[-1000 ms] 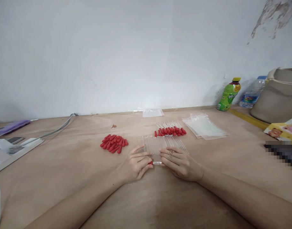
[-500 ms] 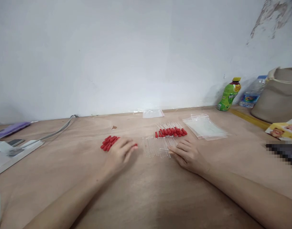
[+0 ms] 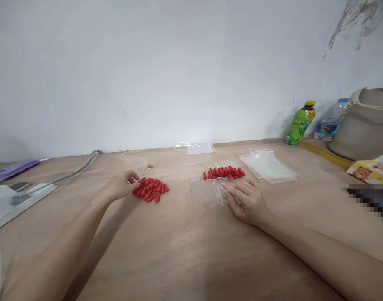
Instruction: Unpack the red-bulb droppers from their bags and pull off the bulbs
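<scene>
My left hand (image 3: 124,185) is at the left edge of a pile of red rubber dropper bulbs (image 3: 152,189). Its thumb and fingers are parted, and I see nothing between them. My right hand (image 3: 246,200) pinches a thin clear glass tube (image 3: 221,186), which tilts up to the left. Beneath that tube, a row of similar clear glass tubes (image 3: 204,194) lies side by side on the table. Just behind the row are several droppers (image 3: 224,172), clear tubes fitted with red bulbs, their bulb ends toward me.
Clear plastic bags (image 3: 269,165) lie behind my right hand, and another bag (image 3: 200,149) is by the wall. Farther right stand a green drink bottle (image 3: 299,124), a water bottle (image 3: 331,121) and a grey-brown bag (image 3: 363,125). A power strip (image 3: 37,196) with cables is at left.
My left hand has moved left to the far side of the bulb pile; the red bulb at its fingertips no longer shows there. The tube in my right hand has tilted and risen slightly.
</scene>
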Tool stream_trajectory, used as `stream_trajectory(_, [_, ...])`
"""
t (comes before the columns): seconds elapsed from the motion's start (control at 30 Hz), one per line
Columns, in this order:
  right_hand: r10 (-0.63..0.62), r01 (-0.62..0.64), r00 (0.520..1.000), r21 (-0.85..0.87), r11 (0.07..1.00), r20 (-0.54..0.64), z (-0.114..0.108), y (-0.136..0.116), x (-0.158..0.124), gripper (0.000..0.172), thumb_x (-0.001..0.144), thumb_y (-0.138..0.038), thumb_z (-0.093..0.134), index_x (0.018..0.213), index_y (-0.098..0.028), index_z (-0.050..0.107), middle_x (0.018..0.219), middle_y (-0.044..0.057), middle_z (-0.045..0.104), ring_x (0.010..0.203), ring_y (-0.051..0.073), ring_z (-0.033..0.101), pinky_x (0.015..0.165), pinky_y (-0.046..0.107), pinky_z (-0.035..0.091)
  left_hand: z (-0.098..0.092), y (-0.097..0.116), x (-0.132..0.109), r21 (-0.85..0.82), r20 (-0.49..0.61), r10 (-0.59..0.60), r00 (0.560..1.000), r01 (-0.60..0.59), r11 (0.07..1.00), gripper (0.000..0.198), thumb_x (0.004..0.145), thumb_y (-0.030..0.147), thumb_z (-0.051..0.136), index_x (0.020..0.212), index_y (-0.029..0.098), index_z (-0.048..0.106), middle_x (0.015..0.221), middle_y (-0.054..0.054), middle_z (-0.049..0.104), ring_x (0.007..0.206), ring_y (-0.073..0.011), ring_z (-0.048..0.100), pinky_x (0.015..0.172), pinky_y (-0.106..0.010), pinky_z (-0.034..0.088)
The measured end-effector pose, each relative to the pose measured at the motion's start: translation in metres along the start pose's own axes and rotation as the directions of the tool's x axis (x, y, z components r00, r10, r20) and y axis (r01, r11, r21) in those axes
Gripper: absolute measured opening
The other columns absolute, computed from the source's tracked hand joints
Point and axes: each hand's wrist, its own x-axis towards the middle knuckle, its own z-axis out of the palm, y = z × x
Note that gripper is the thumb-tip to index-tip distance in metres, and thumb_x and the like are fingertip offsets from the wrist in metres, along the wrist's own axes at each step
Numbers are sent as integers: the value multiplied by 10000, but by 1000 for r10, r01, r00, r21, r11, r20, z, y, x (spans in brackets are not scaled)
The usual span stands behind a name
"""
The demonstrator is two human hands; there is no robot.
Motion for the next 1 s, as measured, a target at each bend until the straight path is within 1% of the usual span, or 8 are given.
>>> stream_trajectory(0.27, [78, -77, 997, -27, 997, 19, 2, -2, 3, 230, 788, -154, 483, 970, -154, 624, 662, 28, 607, 655, 138, 533, 693, 302, 325, 0, 1, -1, 0, 23, 8, 1000, -8, 1000, 259, 565, 397, 558, 733, 201, 575, 737, -17, 649, 690, -197, 606, 593, -268, 445])
stream_trajectory(0.47, [104, -103, 994, -26, 994, 19, 2, -4, 3, 215, 792, -163, 480, 945, -168, 629, 661, 25, 622, 646, 137, 539, 701, 300, 320, -7, 6, -2, 42, 38, -23, 999, 21, 999, 214, 594, 392, 549, 691, 203, 580, 688, -17, 642, 671, -196, 594, 573, -265, 426])
stream_trajectory(0.53, [120, -120, 993, -15, 993, 19, 3, -5, 4, 199, 793, -165, 480, 922, -171, 630, 662, 21, 632, 637, 134, 539, 698, 298, 317, -8, 12, -4, 96, -78, -23, 997, 31, 995, 247, 618, 424, 550, 717, 200, 579, 711, -25, 631, 657, -198, 585, 553, -269, 413])
stream_trajectory(0.6, [131, -131, 991, 3, 991, 8, 4, -6, 7, 170, 789, -163, 488, 879, -175, 632, 664, 13, 646, 623, 128, 538, 701, 296, 313, -1, 23, -10, 135, -267, 31, 963, 6, 991, 243, 661, 417, 532, 753, 196, 574, 738, -32, 613, 650, -194, 571, 543, -272, 404])
stream_trajectory(0.7, [129, -129, 992, 10, 992, 0, 8, -7, 13, 129, 779, -163, 508, 790, -187, 634, 670, 0, 663, 613, 121, 536, 707, 293, 301, 26, 47, -27, 86, -443, 235, 865, -220, 972, 158, 757, 299, 455, 799, 188, 559, 804, -37, 588, 709, -172, 567, 598, -267, 432])
stream_trajectory(0.77, [120, -120, 993, -14, 993, 5, 12, -7, 18, 126, 774, -169, 517, 740, -193, 635, 663, -4, 665, 614, 119, 531, 712, 294, 289, 51, 66, -43, 48, -381, 441, 813, -459, 887, 172, 807, 261, 413, 797, 186, 567, 855, -46, 577, 809, -171, 565, 722, -289, 450])
stream_trajectory(0.83, [105, -104, 994, -46, 993, 17, 17, -8, 22, 136, 769, -174, 520, 705, -201, 637, 638, -10, 660, 612, 119, 523, 724, 301, 276, 73, 82, -58, 11, -316, 575, 754, -603, 797, 183, 812, 283, 447, 912, 187, 568, 992, -72, 560, 960, -197, 531, 839, -328, 431])
stream_trajectory(1.0, [99, -77, 983, -143, 987, 153, 24, -12, 29, 162, 746, -166, 515, 629, -201, 620, 620, 4, 645, 643, 141, 493, 733, 333, 245, 98, 101, -67, -93, -76, 608, 790, -613, 785, 484, 825, 401, 458, 1276, 249, 368, 1375, -87, 306, 1240, -241, 333, 995, -391, 332])
